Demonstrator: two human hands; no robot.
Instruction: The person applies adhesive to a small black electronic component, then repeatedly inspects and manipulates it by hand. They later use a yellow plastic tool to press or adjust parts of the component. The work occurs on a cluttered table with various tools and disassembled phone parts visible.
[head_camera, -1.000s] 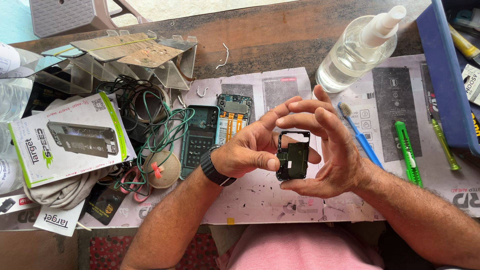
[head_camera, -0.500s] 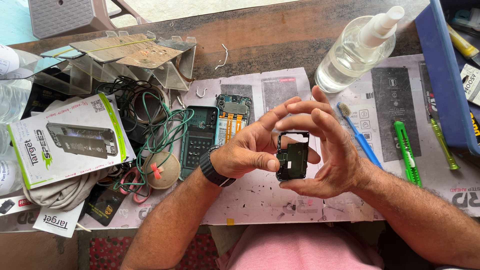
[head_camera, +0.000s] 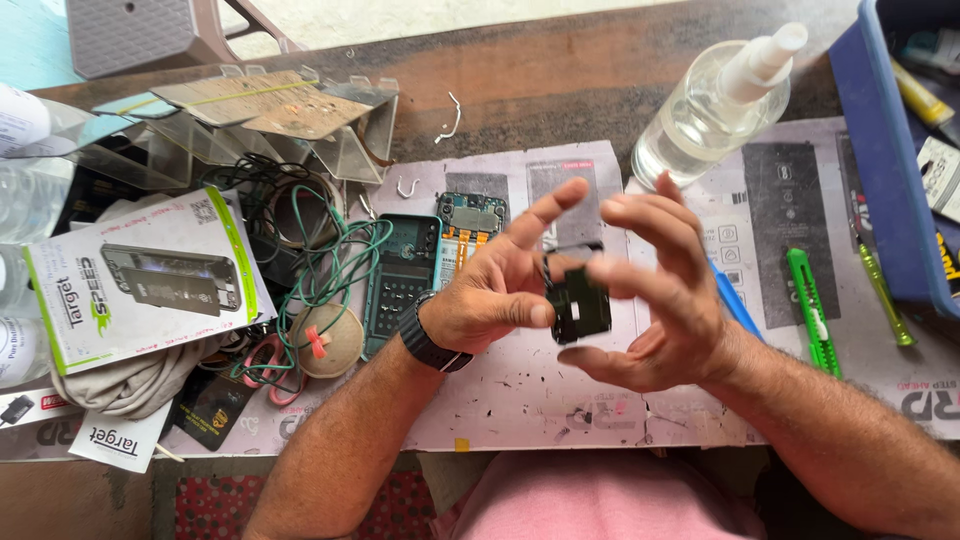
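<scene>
My left hand (head_camera: 497, 292) and my right hand (head_camera: 662, 300) meet over the work mat (head_camera: 520, 400), both gripping a small black phone part (head_camera: 580, 305) between thumbs and fingers. The part is a flat dark frame held upright, partly hidden by my right fingers. A black watch is on my left wrist. Just behind my left hand lie a teal keypad phone body (head_camera: 402, 278) and a circuit board (head_camera: 470, 222) with orange strips.
A clear spray bottle (head_camera: 712, 108) stands at the back right. A blue bin (head_camera: 895, 150) sits far right, with a green cutter (head_camera: 812, 312) and a green screwdriver (head_camera: 880, 290) beside it. Tangled wires (head_camera: 310, 260), a white box (head_camera: 140, 280) and plastic trays (head_camera: 250, 120) crowd the left.
Both hands stay on the black part. My right fingers have spread and lifted a little, and the part sits slightly more turned between the hands.
</scene>
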